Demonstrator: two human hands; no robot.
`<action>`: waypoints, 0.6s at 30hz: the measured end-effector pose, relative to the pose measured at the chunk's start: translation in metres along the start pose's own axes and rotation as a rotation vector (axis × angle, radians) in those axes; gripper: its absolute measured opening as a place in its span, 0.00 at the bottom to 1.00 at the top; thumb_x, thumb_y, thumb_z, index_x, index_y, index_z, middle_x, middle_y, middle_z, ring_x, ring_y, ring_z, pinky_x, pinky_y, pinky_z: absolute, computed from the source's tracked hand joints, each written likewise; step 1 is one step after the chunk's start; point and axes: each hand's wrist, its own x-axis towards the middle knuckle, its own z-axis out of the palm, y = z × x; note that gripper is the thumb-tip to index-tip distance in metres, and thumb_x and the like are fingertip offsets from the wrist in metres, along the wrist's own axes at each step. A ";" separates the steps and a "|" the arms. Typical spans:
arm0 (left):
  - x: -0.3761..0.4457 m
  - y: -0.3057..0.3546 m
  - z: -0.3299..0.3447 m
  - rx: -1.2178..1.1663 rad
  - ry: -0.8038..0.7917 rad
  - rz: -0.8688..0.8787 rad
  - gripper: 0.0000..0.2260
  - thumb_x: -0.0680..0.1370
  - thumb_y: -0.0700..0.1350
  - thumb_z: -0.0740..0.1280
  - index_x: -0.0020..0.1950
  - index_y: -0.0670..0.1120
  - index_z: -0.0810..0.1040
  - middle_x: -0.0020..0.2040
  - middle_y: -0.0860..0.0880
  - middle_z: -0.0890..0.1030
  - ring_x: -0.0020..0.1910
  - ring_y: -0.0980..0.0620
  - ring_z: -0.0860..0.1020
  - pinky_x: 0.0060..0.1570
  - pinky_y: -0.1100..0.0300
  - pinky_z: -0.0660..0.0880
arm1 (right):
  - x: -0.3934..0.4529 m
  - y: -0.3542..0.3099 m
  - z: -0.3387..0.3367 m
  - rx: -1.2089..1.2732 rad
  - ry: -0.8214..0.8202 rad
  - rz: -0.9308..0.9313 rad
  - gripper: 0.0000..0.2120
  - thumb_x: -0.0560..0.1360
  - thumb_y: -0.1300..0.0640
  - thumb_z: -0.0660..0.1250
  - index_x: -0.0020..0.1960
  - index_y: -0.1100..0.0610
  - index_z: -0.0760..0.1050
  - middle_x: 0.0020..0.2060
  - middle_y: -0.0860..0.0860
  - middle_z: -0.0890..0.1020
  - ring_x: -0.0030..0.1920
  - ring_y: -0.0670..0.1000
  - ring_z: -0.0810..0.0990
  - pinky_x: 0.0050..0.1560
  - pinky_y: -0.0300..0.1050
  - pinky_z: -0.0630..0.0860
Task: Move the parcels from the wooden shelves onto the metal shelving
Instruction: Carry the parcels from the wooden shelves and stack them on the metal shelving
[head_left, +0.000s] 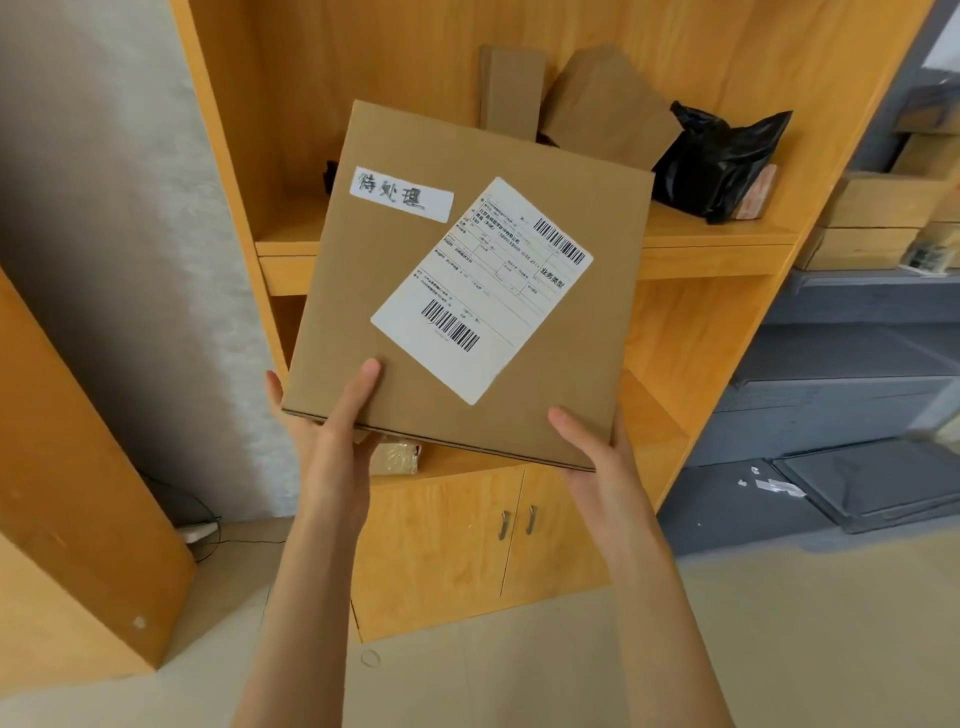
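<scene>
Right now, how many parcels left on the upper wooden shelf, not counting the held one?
3 visible: an upright flat box at the back, a tilted box leaning beside it, and a black bag parcel at right. The held box may hide more.

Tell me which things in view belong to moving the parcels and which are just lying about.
Part of the job:
cardboard box, gripped by the left hand and right hand
brown parcels and black bag parcel on the wooden shelves
metal shelving

Lying about:
cabinet doors
floor cable
</scene>
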 end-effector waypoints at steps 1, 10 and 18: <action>-0.001 0.001 -0.002 0.016 0.001 0.008 0.50 0.59 0.54 0.77 0.75 0.58 0.53 0.65 0.53 0.71 0.60 0.53 0.75 0.52 0.50 0.77 | -0.003 0.000 -0.005 -0.004 0.010 -0.004 0.37 0.62 0.59 0.78 0.67 0.45 0.69 0.56 0.47 0.83 0.59 0.50 0.80 0.61 0.52 0.74; -0.008 -0.035 0.019 0.177 -0.203 -0.065 0.26 0.68 0.55 0.73 0.65 0.55 0.73 0.54 0.53 0.78 0.55 0.54 0.77 0.48 0.57 0.77 | -0.035 -0.015 -0.049 -0.084 0.211 -0.085 0.33 0.66 0.57 0.75 0.69 0.47 0.69 0.58 0.47 0.81 0.60 0.50 0.79 0.64 0.52 0.72; -0.035 -0.093 0.076 0.175 -0.375 -0.174 0.35 0.65 0.60 0.74 0.69 0.52 0.71 0.57 0.55 0.79 0.54 0.58 0.79 0.46 0.57 0.79 | -0.072 -0.034 -0.108 -0.280 0.592 -0.149 0.33 0.65 0.48 0.77 0.68 0.47 0.70 0.54 0.42 0.82 0.55 0.42 0.81 0.51 0.36 0.77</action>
